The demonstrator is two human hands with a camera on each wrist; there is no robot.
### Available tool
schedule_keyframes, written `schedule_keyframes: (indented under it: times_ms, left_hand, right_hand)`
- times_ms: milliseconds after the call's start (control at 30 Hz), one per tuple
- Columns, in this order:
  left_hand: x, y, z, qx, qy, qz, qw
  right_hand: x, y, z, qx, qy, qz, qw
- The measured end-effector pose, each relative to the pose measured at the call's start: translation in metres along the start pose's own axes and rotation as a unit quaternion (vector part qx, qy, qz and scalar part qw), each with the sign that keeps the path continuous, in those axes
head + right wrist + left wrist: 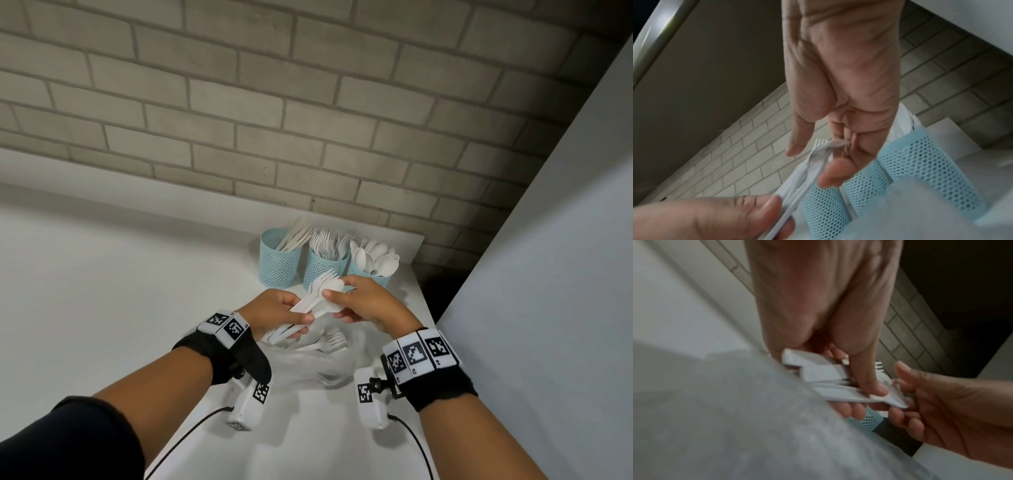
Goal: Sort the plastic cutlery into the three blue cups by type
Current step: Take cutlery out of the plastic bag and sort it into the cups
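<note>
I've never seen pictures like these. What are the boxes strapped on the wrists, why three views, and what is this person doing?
No machine here: a person wears cameras, one on the head, one on each wrist. The wide picture is from the head; the two close ones look along each hand. The left hand grips a bundle of white plastic cutlery, and the right hand pinches a spoon at its top. On the white counter stand three blue cups: knives, forks, spoons. A clear plastic bag with more forks lies below the hands.
</note>
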State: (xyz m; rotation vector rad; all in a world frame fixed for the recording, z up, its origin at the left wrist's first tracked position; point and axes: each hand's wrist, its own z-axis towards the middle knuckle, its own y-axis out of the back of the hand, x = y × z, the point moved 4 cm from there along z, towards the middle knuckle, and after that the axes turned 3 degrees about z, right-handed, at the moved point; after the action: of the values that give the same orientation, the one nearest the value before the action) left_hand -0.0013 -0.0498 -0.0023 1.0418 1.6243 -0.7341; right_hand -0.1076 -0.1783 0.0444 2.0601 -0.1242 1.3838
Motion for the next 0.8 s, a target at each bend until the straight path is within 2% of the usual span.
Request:
schedule_keyframes:
  times_ms: [100,233,400,533,800]
  left_hand:
    - [-0.003,-0.003,0.000,0.004,-0.017,-0.047,0.999]
    - [-0.006,-0.003,-0.001,0.003,-0.020,-0.090,0.996]
    - [-0.007,-0.003,0.000,0.006,0.000,-0.091,0.996]
    - [-0.009,-0.005,-0.002,0.015,-0.003,-0.100,0.995]
    - [-0.017,-0.006,-0.002,-0.022,-0.024,-0.101,0.994]
  right_hand:
    - [0.000,-0.006,0.004,-0.017,0.003,0.057,0.998]
    - [0.000,-0.001,0.010,-0.062,0.015,0.079,0.995]
    - [-0.003,0.010,0.017,-0.145,0.014,0.205,0.968]
    - [-0.003,0.006,0.020,-0.135,0.008,0.276,0.952]
    - [-0.002,-0.006,0.027,-0.107,-0.017,0.305,0.946]
